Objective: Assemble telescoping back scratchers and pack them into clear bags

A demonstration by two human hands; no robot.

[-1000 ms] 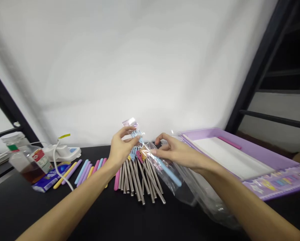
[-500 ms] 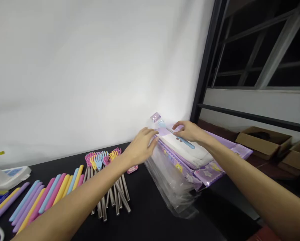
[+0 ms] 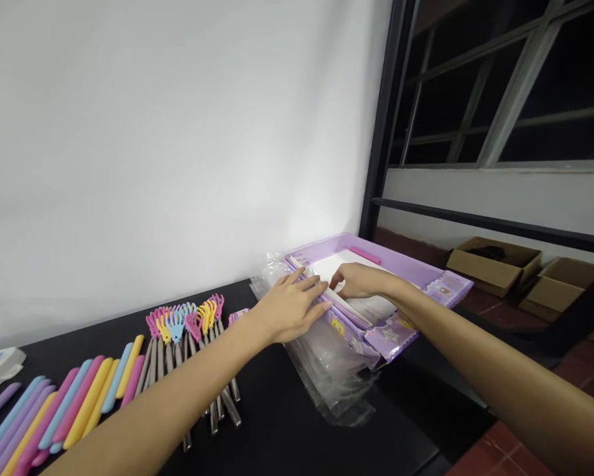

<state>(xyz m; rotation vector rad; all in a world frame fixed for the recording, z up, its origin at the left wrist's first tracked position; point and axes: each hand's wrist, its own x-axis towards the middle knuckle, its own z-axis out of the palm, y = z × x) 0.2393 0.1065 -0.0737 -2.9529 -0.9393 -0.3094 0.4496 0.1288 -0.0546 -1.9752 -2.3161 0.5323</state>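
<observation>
My left hand [image 3: 297, 305] lies with its fingers spread over the near-left edge of a purple display box [image 3: 401, 251], against a stack of white sheets [image 3: 344, 305]. Inside the box, my right hand [image 3: 357, 280] reaches down with curled fingers; the fingertips are partly hidden and what they hold cannot be made out. A pink handle [image 3: 365, 255] rests along the box's far side. Clear plastic bags [image 3: 321, 370] lie under and beside the box. The blue-handled back scratcher from before is out of sight.
Left of my hands lie back scratchers with coloured claw heads [image 3: 176, 324] and metal rods. Coloured handles [image 3: 86, 403] line up farther left, near a white device [image 3: 0, 370]. Cardboard boxes [image 3: 495, 264] stand on the floor beyond a black frame [image 3: 376, 132].
My right hand has moved down into the box, and the blue back scratcher it held no longer shows. The white sheets have shifted toward my left hand, revealing the box's inside and a pink handle.
</observation>
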